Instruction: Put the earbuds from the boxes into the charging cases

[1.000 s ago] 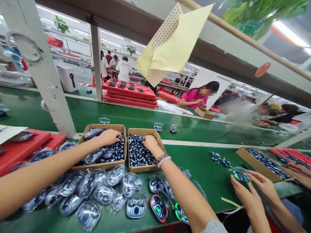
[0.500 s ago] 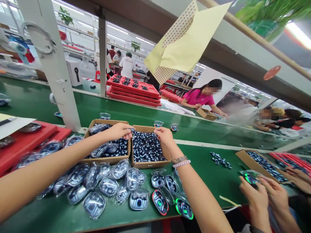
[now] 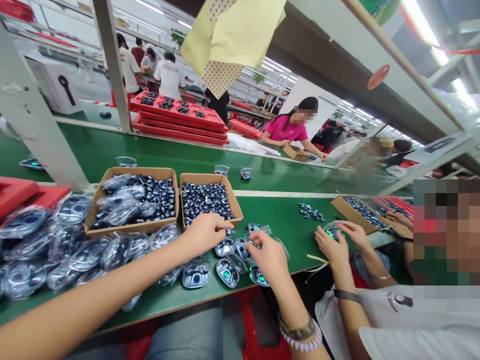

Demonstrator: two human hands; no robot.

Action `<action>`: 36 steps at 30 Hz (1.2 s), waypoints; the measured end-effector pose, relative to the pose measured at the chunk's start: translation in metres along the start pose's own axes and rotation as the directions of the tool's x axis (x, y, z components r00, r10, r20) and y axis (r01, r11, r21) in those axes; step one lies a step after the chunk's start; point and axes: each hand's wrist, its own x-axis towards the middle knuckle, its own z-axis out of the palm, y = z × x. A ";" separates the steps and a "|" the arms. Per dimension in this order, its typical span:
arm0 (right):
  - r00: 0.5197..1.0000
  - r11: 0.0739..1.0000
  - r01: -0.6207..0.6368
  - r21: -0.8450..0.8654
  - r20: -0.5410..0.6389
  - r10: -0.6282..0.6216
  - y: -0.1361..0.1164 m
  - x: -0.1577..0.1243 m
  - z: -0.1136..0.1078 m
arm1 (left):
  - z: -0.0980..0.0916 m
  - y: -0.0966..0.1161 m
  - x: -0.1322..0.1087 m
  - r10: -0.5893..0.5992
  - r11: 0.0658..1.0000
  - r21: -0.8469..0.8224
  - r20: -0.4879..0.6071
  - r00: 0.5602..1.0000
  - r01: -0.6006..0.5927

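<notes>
My left hand (image 3: pixel 208 233) is closed in a pinch at the front edge of the right-hand cardboard box (image 3: pixel 235 206). A small dark earbud appears to be at its fingertips, mostly hidden. To its right, my right hand (image 3: pixel 270 255) is pinched above several open earbud cases; whatever its fingers hold is too small to make out. One open case (image 3: pixel 227 273) shows a green lit display, and another case (image 3: pixel 258 276) glows green beside my right wrist. A further open case (image 3: pixel 195 274) lies to the left. Loose dark earbuds (image 3: pixel 205 197) fill the box.
A second box (image 3: pixel 131 231) holds earbuds and bagged cases. Bagged cases (image 3: pixel 90 252) pile up at left beside red trays (image 3: pixel 22 192). A co-worker's hands (image 3: pixel 339 240) hold a lit case at right. A slanted white post (image 3: pixel 41 115) stands behind the left pile.
Both hands have drawn back from the earbud boxes toward the open cases at the table's front. The view has swung right and down, bringing more of the co-worker into sight.
</notes>
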 end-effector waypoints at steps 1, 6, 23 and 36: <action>1.000 1.000 0.001 -0.030 0.017 0.000 -0.001 -0.002 0.004 | 0.010 0.002 -0.001 0.033 0.992 0.124 -0.001 0.999 -0.033; 0.986 0.986 0.145 -0.078 0.099 -0.137 -0.012 0.007 0.019 | 0.042 0.005 -0.007 0.083 0.826 0.555 0.043 0.996 -0.093; 0.953 0.952 0.284 -0.112 0.138 -0.268 -0.034 0.061 -0.004 | -0.040 -0.022 0.008 -0.044 0.873 0.477 -0.129 0.991 0.102; 0.820 0.825 0.504 -0.255 0.441 -0.364 -0.050 0.022 0.003 | -0.061 -0.063 -0.013 -0.074 0.951 0.290 -0.115 0.991 0.105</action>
